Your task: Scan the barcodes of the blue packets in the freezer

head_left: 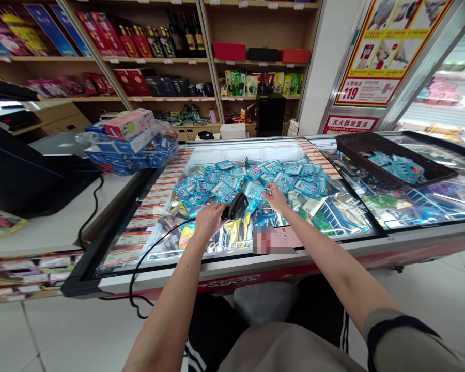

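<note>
— Fingers (215,213) of the left hand (209,219) are wrapping around the handle of a black barcode scanner (236,205), whose cable is trailing off the near edge of the freezer lid (333,235). What is the right hand doing?

— Right hand (276,198) is pinching one blue packet (254,190) at the near edge of the pile of blue packets (251,178), which is lying across the middle of the glass lid; the scanner is pointing at it.

— Any writing showing?

— Print on the packets is reading too small. A yellow poster (387,51) on the wall is showing "119", and the red sign (351,124) beneath is reading "灭火器放置点". A black tray (391,157) with more blue packets is sitting toward the lid's right end.
</note>
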A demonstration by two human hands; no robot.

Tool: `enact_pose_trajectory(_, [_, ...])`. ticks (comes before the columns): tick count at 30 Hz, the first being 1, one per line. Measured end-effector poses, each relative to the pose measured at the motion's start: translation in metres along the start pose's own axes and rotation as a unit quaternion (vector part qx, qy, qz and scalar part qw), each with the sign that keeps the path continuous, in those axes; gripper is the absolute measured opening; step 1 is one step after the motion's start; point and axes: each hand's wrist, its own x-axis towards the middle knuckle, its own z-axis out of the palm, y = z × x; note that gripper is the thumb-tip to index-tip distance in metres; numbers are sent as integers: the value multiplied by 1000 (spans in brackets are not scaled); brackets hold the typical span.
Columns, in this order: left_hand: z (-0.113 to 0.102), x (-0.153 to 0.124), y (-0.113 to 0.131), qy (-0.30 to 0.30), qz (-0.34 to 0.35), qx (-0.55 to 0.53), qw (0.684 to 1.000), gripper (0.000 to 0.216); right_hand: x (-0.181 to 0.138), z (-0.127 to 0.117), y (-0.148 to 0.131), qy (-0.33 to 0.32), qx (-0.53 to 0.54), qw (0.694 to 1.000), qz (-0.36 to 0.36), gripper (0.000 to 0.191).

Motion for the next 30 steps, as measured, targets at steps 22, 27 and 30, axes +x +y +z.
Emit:
enact_pose_trajectory(22, [9,-7,-19,47,-4,-36,998,39,-2,-83,31,175,-227,958,13,26])
enact_pose_trajectory(27, [4,-11,-25,50,-29,-31,998,36,-9,-66,8,159,-302,936,-87,26])
enact_pose_trajectory(30, [2,-15,-29,54,-56,-14,997,37,-9,-44,-6,54,-305,938,-155,22])
